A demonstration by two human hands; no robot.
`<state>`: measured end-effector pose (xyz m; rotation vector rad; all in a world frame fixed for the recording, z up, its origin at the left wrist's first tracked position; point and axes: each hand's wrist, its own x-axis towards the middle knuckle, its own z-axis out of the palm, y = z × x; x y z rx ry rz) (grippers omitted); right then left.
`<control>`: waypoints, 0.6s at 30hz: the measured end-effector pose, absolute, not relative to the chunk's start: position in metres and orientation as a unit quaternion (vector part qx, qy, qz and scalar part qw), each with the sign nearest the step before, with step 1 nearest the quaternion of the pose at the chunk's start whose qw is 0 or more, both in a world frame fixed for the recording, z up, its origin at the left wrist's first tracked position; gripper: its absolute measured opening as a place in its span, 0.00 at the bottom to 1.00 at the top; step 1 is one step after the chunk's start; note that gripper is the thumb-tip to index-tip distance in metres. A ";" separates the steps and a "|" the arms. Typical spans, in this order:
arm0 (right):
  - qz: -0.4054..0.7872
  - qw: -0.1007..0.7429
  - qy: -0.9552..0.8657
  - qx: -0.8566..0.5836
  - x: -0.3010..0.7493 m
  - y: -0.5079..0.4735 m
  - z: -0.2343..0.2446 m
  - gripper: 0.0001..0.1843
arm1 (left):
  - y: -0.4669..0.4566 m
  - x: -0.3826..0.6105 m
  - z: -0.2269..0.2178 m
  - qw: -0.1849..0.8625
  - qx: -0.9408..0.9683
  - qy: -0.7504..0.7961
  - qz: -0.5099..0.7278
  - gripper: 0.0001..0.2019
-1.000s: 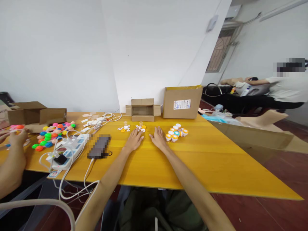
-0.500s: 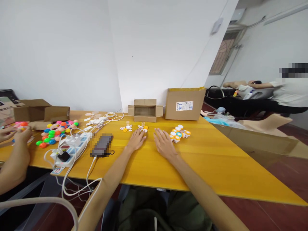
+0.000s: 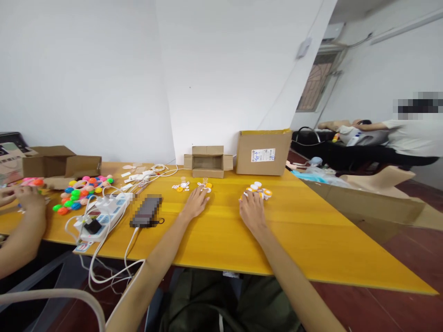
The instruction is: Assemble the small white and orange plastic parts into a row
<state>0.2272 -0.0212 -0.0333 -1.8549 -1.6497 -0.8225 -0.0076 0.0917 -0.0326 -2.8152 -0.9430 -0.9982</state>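
Observation:
My left hand lies flat and open on the yellow table, fingertips just short of a small pile of white and orange caps. My right hand reaches over a cluster of small orange-and-white capped jars; its fingers touch the near jars and hide some. I cannot see whether it grips one. A second scatter of small white and orange parts lies left of the caps.
An open small cardboard box and a larger closed box stand by the wall. A dark device, power strip and cables lie left. Another person's hands work near coloured balls. Someone sits far right.
My right hand has slid to the right, from beside my left hand onto the cluster of jars. My left hand has stayed in place.

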 end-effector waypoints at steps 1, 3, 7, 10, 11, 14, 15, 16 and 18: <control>-0.307 0.266 -0.613 -0.677 0.228 -0.021 -0.034 0.13 | 0.092 -0.008 -0.033 0.003 -0.898 -0.298 -0.323 0.19; -0.315 0.286 -0.621 -0.659 0.229 -0.021 -0.036 0.13 | 0.094 -0.008 -0.033 -0.003 -0.898 -0.293 -0.327 0.19; -0.312 0.323 -0.640 -0.623 0.230 -0.020 -0.036 0.14 | 0.095 -0.008 -0.034 -0.016 -0.899 -0.289 -0.329 0.19; -0.274 0.348 -0.683 -0.581 0.225 -0.018 -0.035 0.14 | 0.094 -0.007 -0.032 -0.027 -0.899 -0.278 -0.338 0.19; -0.255 0.356 -0.698 -0.566 0.224 -0.017 -0.035 0.14 | 0.093 -0.006 -0.031 -0.031 -0.899 -0.271 -0.342 0.19; -0.194 0.378 -0.731 -0.534 0.220 -0.015 -0.037 0.14 | 0.091 -0.005 -0.028 -0.045 -0.899 -0.254 -0.354 0.18; -0.176 0.382 -0.736 -0.531 0.219 -0.015 -0.038 0.14 | 0.090 -0.005 -0.027 -0.049 -0.898 -0.251 -0.357 0.18; -0.160 0.384 -0.738 -0.531 0.219 -0.015 -0.039 0.13 | 0.089 -0.004 -0.026 -0.051 -0.898 -0.248 -0.359 0.17; -0.137 0.387 -0.738 -0.535 0.218 -0.015 -0.041 0.12 | 0.087 -0.003 -0.024 -0.054 -0.899 -0.239 -0.362 0.17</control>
